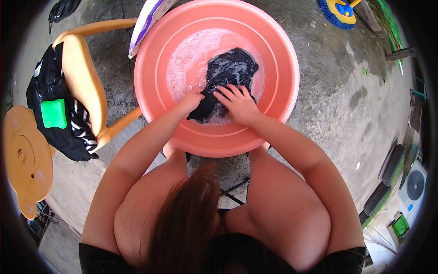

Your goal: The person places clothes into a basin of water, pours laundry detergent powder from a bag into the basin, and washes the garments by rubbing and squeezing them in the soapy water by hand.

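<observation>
A wet black garment (232, 66) lies bunched in foamy water (185, 59) inside a wide pink basin (148, 82). My left hand (192, 100) is closed at the garment's left edge, with a fold of the dark fabric pinched in its fingers. Across the lower part of the cloth rests my right hand (239, 105), palm down, its fingers spread and stretched out. Suds surround the fabric, thickest to its left. Part of the garment is hidden beneath my right hand and under the water.
On the left stands a small yellow wooden chair (84, 75). Black clothes (48, 86) and a green soap bar (54, 113) lie on it. A white and purple packet (148, 23) leans near the basin's far left rim. A blue-bristled brush (340, 13) is at far right on the concrete floor (337, 100).
</observation>
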Motion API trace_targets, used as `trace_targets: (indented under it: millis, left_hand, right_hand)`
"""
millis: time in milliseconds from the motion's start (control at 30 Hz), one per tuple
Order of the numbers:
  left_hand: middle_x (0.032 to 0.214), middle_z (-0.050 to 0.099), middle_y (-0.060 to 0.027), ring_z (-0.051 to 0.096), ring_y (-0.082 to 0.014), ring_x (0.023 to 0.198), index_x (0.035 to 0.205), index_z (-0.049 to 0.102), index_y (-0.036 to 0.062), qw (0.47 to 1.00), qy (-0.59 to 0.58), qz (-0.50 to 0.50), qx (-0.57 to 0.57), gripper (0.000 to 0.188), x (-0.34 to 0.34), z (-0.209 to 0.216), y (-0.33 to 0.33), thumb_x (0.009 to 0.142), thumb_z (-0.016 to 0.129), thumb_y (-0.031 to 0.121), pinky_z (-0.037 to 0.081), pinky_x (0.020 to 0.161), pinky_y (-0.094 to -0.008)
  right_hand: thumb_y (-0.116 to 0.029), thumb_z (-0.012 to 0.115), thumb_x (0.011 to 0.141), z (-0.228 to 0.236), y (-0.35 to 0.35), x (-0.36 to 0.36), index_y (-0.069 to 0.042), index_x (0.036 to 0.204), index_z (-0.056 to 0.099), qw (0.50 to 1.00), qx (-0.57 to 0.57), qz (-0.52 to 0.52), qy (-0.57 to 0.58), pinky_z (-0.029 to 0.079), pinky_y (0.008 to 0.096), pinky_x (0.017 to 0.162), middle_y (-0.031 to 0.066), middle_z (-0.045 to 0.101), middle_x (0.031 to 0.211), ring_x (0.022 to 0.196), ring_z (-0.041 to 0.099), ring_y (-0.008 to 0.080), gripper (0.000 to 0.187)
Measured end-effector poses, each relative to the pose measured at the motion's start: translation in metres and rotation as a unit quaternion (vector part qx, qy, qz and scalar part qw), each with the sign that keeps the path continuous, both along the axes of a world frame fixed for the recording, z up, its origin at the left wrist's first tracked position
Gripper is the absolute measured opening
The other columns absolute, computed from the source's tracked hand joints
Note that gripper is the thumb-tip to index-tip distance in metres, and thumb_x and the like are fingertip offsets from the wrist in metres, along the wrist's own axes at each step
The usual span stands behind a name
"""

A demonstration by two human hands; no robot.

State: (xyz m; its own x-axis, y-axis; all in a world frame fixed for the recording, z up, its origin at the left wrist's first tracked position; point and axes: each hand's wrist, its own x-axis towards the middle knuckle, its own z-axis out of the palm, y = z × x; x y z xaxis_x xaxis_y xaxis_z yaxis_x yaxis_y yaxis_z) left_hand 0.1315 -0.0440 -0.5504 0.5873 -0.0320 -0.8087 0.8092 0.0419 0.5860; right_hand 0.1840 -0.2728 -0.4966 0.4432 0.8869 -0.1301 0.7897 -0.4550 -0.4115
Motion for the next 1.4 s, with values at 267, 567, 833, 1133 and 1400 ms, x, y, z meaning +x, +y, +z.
trace_targets:
  millis: [267, 567, 833, 1133, 1400]
  left_hand:
    - [0.101, 0.067, -0.0142, 0.063, -0.0228, 0.095, 0.117, 0.06, 0.0005, 0.996, -0.03, -0.016, 0.088, 0.03, -0.001, -0.005, 0.002, 0.091, 0.047, 0.009, 0.048, 0.086, -0.0334]
    - [0.1, 0.065, -0.0238, 0.063, -0.0347, 0.099, 0.113, 0.059, -0.0022, 0.955, -0.174, -0.102, 0.219, 0.027, -0.004, -0.022, 0.012, 0.091, 0.052, 0.011, 0.047, 0.088, -0.0388]
    - [0.101, 0.065, -0.014, 0.062, -0.0236, 0.097, 0.111, 0.058, -0.0002, 0.966, -0.146, -0.111, 0.184, 0.022, 0.0, -0.03, 0.005, 0.093, 0.051, 0.009, 0.046, 0.088, -0.0336]
    - [0.109, 0.064, -0.0243, 0.061, -0.0351, 0.105, 0.116, 0.057, -0.002, 0.958, -0.176, -0.129, 0.188, 0.029, -0.005, -0.035, 0.016, 0.09, 0.051, 0.011, 0.046, 0.092, -0.0383]
    - [0.106, 0.064, -0.021, 0.061, -0.0315, 0.102, 0.113, 0.058, -0.0021, 0.961, -0.153, -0.129, 0.19, 0.027, -0.002, -0.026, 0.012, 0.089, 0.05, 0.006, 0.046, 0.091, -0.0369]
  right_hand:
    - [-0.014, 0.057, 0.084, -0.009, -0.003, 0.005, -0.014, 0.15, 0.031, 0.997, 0.055, 0.052, 0.032, 0.022, 0.0562, 0.111, 0.0068, 0.034, 0.153, 0.139, 0.034, 0.0281, 0.071]
    - [-0.02, 0.052, 0.089, -0.019, 0.001, 0.003, -0.01, 0.15, 0.029, 0.974, -0.191, -0.119, -0.019, 0.016, 0.0554, 0.114, 0.0121, 0.03, 0.154, 0.143, 0.028, 0.0273, 0.066]
    - [-0.024, 0.065, 0.081, -0.02, -0.006, 0.003, -0.009, 0.144, 0.038, 0.997, -0.074, -0.036, -0.001, 0.021, 0.0539, 0.113, 0.0061, 0.042, 0.147, 0.136, 0.039, 0.0236, 0.07]
    - [-0.017, 0.057, 0.085, -0.023, 0.001, 0.0, -0.008, 0.144, 0.038, 0.991, 0.056, 0.12, -0.021, 0.021, 0.0507, 0.114, 0.0074, 0.043, 0.147, 0.14, 0.034, 0.0234, 0.063]
    - [-0.014, 0.058, 0.082, -0.022, -0.004, 0.014, -0.006, 0.143, 0.039, 0.979, -0.111, -0.16, -0.054, 0.02, 0.0539, 0.113, 0.0089, 0.044, 0.146, 0.14, 0.035, 0.0249, 0.064]
